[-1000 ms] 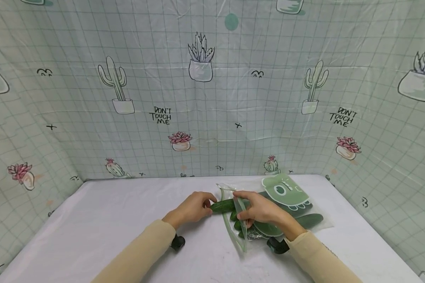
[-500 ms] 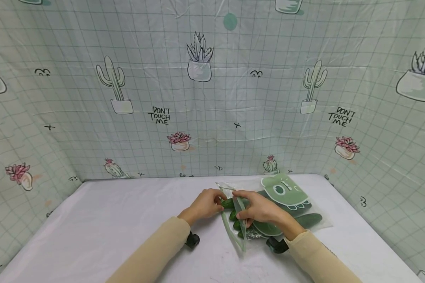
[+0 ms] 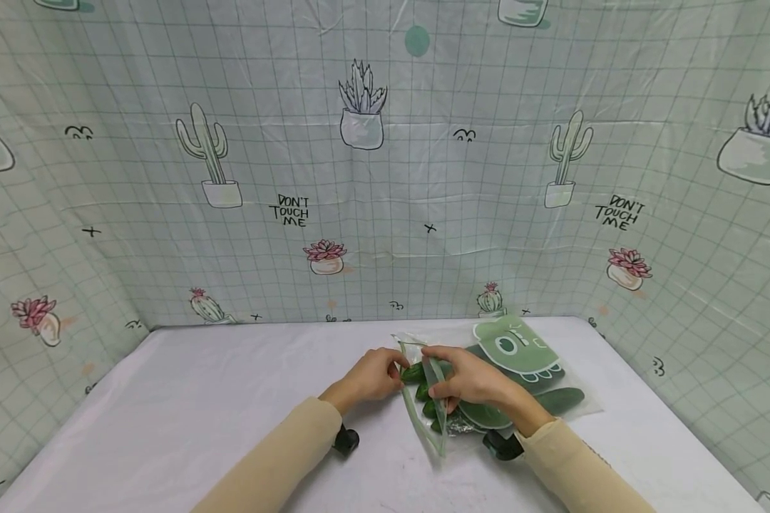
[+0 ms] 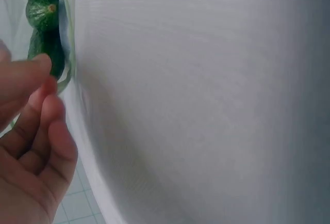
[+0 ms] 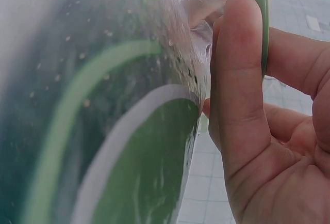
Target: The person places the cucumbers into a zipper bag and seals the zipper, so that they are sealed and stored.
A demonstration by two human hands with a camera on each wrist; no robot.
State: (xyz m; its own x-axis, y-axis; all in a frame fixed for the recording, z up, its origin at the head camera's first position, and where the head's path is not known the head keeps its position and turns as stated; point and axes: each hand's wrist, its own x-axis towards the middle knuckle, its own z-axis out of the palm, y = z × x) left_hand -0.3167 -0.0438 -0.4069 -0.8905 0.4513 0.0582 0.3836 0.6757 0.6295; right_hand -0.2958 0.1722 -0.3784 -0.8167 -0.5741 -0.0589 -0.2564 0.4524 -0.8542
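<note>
A clear zip bag (image 3: pixel 417 426) with a green cartoon print lies on its side, its mouth facing left. Several cucumbers (image 3: pixel 428 409) sit inside with their ends toward the mouth. My right hand (image 3: pixel 468 376) pinches the bag's upper rim and lifts it; the right wrist view shows the green zip strip (image 5: pixel 262 22) between thumb and fingers. At the mouth, my left hand (image 3: pixel 373 373) has loosely bent fingers beside the end of the uppermost cucumber (image 3: pixel 413 373). In the left wrist view, the thumb partly covers a cucumber (image 4: pixel 47 42); nothing shows between the fingertips.
A white cloth (image 3: pixel 231 399) covers the table. Grid-patterned curtains (image 3: pixel 385 185) with cactus drawings stand behind and at both sides. Black wrist cameras (image 3: pixel 502 446) hang below both wrists. One cucumber (image 3: pixel 561 400) shows through the bag's right part.
My left hand moved right and the uppermost cucumber slid farther into the bag. Over the last half second the left hand drew back slightly. The right hand stayed on the rim.
</note>
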